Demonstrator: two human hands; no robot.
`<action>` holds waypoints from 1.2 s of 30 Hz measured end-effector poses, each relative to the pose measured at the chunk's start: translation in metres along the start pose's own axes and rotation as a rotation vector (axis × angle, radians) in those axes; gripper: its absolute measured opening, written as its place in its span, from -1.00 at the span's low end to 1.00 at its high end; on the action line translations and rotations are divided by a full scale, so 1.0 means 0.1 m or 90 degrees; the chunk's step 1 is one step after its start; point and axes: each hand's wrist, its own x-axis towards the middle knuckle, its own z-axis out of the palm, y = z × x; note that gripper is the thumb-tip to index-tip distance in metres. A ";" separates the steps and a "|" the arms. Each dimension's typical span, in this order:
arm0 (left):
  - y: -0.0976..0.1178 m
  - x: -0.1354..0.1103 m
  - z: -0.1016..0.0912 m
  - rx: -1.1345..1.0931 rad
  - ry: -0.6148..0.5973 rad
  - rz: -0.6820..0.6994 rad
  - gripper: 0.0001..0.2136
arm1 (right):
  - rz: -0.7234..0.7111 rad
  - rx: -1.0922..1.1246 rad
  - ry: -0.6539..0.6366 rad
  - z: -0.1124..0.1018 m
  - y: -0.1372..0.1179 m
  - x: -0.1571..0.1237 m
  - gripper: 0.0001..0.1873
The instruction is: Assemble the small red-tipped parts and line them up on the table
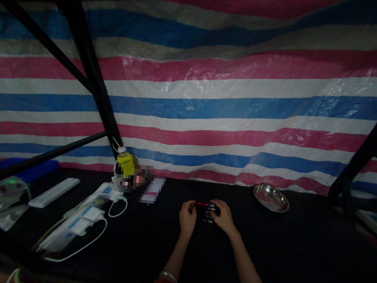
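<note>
Both my hands rest on a black table (297,256), close together near its middle. My left hand (187,217) is curled, its fingers pinching the left end of a thin red stick-like object (202,204). My right hand (223,215) is curled over the right end of the same object. Between and just under the hands lie a few small dark parts (208,217), too small and dim to name. A bracelet shows on my left wrist.
A round metal dish (271,197) sits at the right near the striped tarp wall. At the left are a yellow bottle (125,163), white power strips with cables (82,218), a white bar (54,192) and black frame poles (91,76).
</note>
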 end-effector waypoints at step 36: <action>0.00 -0.01 0.01 0.015 0.006 0.010 -0.82 | 0.010 0.064 0.062 0.04 0.04 0.02 -0.75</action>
